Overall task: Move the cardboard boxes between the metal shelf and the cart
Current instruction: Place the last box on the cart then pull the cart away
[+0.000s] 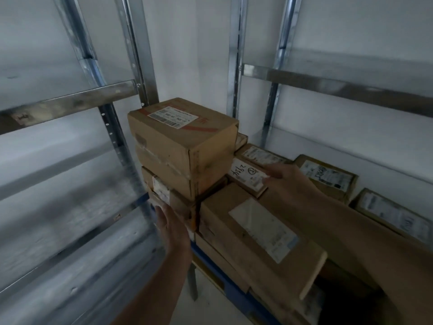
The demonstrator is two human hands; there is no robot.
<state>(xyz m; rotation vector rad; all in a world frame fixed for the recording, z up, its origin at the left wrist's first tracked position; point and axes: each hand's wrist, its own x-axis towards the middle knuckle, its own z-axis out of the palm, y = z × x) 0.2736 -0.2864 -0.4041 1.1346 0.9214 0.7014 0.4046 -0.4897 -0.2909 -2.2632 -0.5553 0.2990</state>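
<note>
- Reaching for the stack looks like the step in hand: both hands are laid on boxes, and nothing is lifted yet.
- The left hand [172,228] lies flat, fingers straight, against the near side of the lower box [164,195], directly under the top box [182,141]. It grips nothing.
- The right hand [288,177] rests with fingers stretched on the hand-marked box [244,173], just right of the top box. No curl round an edge shows.
- The stack sits on a blue frame [234,285]; I cannot tell whether that is cart or shelf. The metal shelf [70,106] stands left of the top box.
- The next move probably calls for a grip on opposite sides, held level, since the top box rides loose.
</note>
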